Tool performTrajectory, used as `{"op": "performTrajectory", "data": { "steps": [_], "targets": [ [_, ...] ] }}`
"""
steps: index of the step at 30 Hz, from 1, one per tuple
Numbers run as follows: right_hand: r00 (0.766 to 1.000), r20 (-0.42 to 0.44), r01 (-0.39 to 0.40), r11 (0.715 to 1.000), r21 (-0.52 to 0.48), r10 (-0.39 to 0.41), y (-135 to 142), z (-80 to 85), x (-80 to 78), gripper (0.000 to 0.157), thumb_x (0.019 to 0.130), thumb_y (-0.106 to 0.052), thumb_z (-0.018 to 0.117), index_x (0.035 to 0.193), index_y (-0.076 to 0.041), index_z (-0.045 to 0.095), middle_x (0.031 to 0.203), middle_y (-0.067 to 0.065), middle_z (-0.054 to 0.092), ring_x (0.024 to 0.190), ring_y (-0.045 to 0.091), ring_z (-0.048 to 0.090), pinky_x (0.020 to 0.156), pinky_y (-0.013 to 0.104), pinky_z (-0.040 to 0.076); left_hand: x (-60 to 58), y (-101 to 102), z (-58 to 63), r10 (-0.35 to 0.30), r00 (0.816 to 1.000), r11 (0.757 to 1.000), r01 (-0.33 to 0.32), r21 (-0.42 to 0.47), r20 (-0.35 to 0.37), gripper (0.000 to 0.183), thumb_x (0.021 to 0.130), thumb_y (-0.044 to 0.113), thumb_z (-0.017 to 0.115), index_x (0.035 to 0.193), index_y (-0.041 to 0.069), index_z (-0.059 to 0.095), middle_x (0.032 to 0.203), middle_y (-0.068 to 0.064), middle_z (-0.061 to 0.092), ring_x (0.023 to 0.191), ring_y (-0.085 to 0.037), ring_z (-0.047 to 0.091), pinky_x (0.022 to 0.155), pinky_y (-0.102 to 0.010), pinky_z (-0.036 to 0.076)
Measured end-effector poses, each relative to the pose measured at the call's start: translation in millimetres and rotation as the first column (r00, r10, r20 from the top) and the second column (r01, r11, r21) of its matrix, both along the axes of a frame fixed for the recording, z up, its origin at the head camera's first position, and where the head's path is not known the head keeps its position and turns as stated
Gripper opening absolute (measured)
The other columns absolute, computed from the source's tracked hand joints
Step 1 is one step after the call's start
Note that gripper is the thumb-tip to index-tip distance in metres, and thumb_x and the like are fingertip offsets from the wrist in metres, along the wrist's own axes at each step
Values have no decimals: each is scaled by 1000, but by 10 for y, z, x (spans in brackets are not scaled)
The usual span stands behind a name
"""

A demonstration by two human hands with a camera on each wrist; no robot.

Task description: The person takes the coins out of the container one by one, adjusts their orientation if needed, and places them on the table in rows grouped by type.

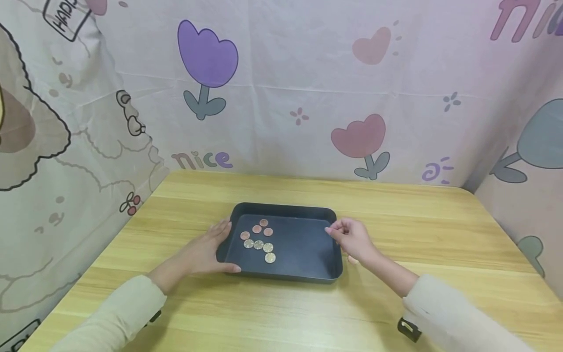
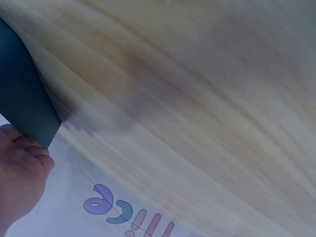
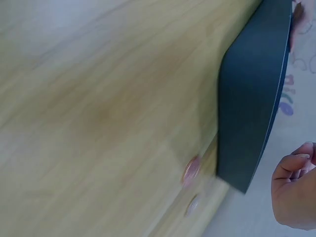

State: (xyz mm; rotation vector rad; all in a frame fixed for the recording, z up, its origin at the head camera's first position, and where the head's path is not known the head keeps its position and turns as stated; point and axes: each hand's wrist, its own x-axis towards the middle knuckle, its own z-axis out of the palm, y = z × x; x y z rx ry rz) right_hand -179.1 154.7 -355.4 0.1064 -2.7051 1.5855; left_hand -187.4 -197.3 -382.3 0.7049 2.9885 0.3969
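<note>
A dark rectangular tray (image 1: pixel 299 254) sits on the table with several coins in its left half. Four are copper-coloured, such as the coin (image 1: pixel 263 222) at the top of the group; the others are gold-coloured, like the coin (image 1: pixel 270 257) nearest the front. My left hand (image 1: pixel 204 252) grips the tray's left end, thumb at the front rim and fingers along the side wall. Over the right rim, my right hand (image 1: pixel 354 239) has thumb and forefinger brought together; I cannot tell whether a coin is between them. Below it, a copper-coloured coin (image 1: pixel 353 260) lies outside the tray, partly hidden.
In the right wrist view, a reddish coin (image 3: pixel 191 170) and another coin (image 3: pixel 192 205) lie on the wood-grain table (image 1: pixel 281 313) beside the tray wall. A printed cloth (image 1: pixel 281 98) hangs behind the table's far edge and along its sides.
</note>
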Motion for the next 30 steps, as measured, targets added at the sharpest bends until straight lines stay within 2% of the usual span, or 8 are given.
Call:
{"op": "performTrajectory", "data": {
  "steps": [4, 12, 17, 21, 24, 30],
  "targets": [
    [998, -20, -54, 998, -39, 53, -200, -23, -36, 16, 85, -12, 61, 82, 3, 59, 53, -3, 45, 40, 7, 41, 41, 21, 39, -2, -3, 7, -3, 1000, 1000, 3, -1, 1, 115, 61, 72, 61, 140, -2, 25, 150, -18, 18, 136, -38, 21, 106, -52, 28],
    [996, -38, -90, 989, -119, 86, -621, -177, -134, 13, 81, -11, 65, 84, 1, 63, 63, 17, 59, 39, 6, 42, 40, 20, 39, -9, -16, -3, -10, 1000, 1000, 10, 6, -11, 115, 61, 73, 60, 140, -4, 25, 150, -18, 19, 136, -37, 21, 108, -50, 27],
    [989, -24, -149, 978, -146, 147, -838, -273, -140, 15, 79, -10, 67, 86, 2, 63, 60, 8, 57, 40, 6, 42, 41, 19, 39, 0, -13, -2, -4, 1000, 1000, 4, 5, -2, 115, 61, 73, 60, 140, -3, 25, 150, -18, 18, 136, -38, 21, 107, -51, 27],
    [974, -17, -225, 967, -115, 225, -935, -340, -135, 18, 78, -8, 68, 87, 5, 61, 58, -1, 50, 43, 5, 42, 44, 18, 40, 0, -9, -5, 0, 1000, 1000, 0, 5, -6, 115, 61, 73, 60, 140, -3, 25, 149, -18, 18, 135, -41, 22, 105, -53, 30],
    [962, 1, -274, 961, -47, 275, -967, -382, -135, 18, 76, -8, 70, 85, 4, 61, 57, -3, 48, 47, 5, 42, 47, 17, 39, -5, -10, -5, 2, 1000, 1000, -2, 4, -6, 114, 62, 73, 60, 140, -2, 25, 149, -18, 19, 134, -41, 22, 105, -54, 30],
    [948, 10, -319, 945, 68, 319, -990, -449, -129, 18, 72, -7, 73, 81, 3, 62, 53, -4, 45, 44, 5, 42, 46, 17, 37, -2, -6, 12, 9, 1000, 1000, -9, 9, 9, 114, 62, 72, 61, 141, -2, 24, 150, -18, 18, 134, -43, 22, 104, -55, 30]
  ]
}}
